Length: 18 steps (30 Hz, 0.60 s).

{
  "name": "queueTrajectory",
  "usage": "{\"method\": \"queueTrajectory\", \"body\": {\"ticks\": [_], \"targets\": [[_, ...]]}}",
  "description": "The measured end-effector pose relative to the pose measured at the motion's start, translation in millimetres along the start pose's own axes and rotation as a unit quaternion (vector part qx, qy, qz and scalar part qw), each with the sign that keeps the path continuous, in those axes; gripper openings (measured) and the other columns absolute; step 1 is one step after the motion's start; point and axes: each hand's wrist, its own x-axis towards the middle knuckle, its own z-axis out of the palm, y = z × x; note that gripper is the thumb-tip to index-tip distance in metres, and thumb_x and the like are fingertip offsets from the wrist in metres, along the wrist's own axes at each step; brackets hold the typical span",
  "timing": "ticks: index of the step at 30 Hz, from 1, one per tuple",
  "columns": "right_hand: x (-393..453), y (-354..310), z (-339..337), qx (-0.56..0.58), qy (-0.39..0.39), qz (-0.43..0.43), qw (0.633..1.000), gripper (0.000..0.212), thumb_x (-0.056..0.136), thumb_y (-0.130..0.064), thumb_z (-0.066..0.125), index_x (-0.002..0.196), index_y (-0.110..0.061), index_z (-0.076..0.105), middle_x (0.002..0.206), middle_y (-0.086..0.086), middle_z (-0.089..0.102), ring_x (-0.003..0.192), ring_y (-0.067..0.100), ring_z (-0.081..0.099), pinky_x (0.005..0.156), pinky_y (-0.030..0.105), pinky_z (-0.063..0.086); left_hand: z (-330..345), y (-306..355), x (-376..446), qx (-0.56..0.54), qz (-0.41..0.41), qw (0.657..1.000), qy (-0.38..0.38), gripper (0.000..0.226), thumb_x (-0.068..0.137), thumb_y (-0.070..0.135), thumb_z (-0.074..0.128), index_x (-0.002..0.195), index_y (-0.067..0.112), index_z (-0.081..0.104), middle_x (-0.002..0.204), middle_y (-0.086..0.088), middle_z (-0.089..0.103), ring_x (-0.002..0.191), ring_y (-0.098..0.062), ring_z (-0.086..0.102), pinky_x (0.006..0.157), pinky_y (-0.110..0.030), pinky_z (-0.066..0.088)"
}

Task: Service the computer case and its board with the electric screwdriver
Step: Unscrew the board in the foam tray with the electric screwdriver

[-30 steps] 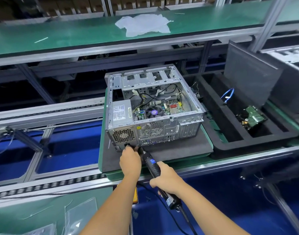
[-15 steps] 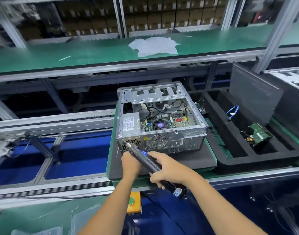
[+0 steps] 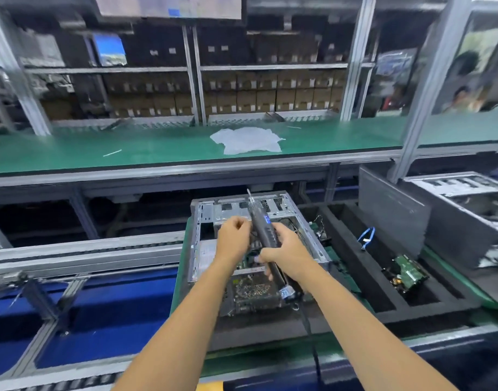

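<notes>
The open computer case (image 3: 259,244) lies on a dark foam pad (image 3: 270,328) on a green pallet at the near edge of the line, its side panel off so that the board (image 3: 249,259) and the drive cage at the far end show, though much of the interior is hidden behind the hands. Above it the electric screwdriver (image 3: 263,235) is held up off the case, tilted so that its bit points up and away toward the far shelf and its cable end hangs low at the near side, the cord trailing down past the pad. The right hand (image 3: 284,251) grips the screwdriver's barrel at its middle, fingers curled round it. The left hand (image 3: 233,241) is raised just beside the tool's upper part with its fingers curled in; whether it pinches something small or touches the tool cannot be told. To the right of the case sits a black foam tray (image 3: 405,303) with long compartments, one holding a blue cable (image 3: 366,237) and another a green circuit board (image 3: 408,273). Beyond it stands a second case (image 3: 464,210). On the green shelf (image 3: 129,153) behind lies a crumpled clear plastic bag (image 3: 247,140).
</notes>
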Motion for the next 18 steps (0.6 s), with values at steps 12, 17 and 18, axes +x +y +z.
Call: {"method": "queueTrajectory", "body": {"ticks": [12, 17, 18], "targets": [[40.8, 56.2, -204.0, -0.039, 0.094, 0.019, 0.995, 0.046, 0.079, 0.006, 0.063, 0.118, -0.016, 0.055, 0.078, 0.011, 0.061, 0.050, 0.027, 0.055, 0.048, 0.035, 0.050, 215.9, 24.9, 49.0, 0.053, 0.057, 0.985, -0.155, 0.022, 0.081, 0.003, 0.046, 0.069, 0.021, 0.047, 0.065, 0.001, 0.054, 0.053, -0.008, 0.051, 0.049, -0.021, 0.040], [74.6, 100.9, -294.9, -0.016, 0.114, 0.057, 0.992, 0.039, 0.082, 0.002, 0.064, 0.112, -0.022, 0.056, 0.077, 0.012, 0.060, 0.045, 0.024, 0.054, 0.045, 0.033, 0.050, 327.6, 10.0, 79.2, 0.105, 0.010, 0.979, -0.177, 0.020, 0.081, 0.005, 0.048, 0.072, 0.022, 0.050, 0.070, 0.005, 0.054, 0.062, -0.010, 0.049, 0.046, -0.011, 0.033], [81.6, 109.3, -309.7, -0.018, 0.112, 0.067, 0.991, 0.042, 0.083, 0.000, 0.065, 0.117, -0.021, 0.056, 0.084, 0.012, 0.061, 0.050, 0.023, 0.055, 0.050, 0.035, 0.052, 343.1, 4.1, 83.7, 0.109, -0.009, 0.978, -0.177, 0.017, 0.082, 0.006, 0.049, 0.075, 0.021, 0.054, 0.073, 0.005, 0.057, 0.066, -0.012, 0.052, 0.049, -0.013, 0.034]]}}
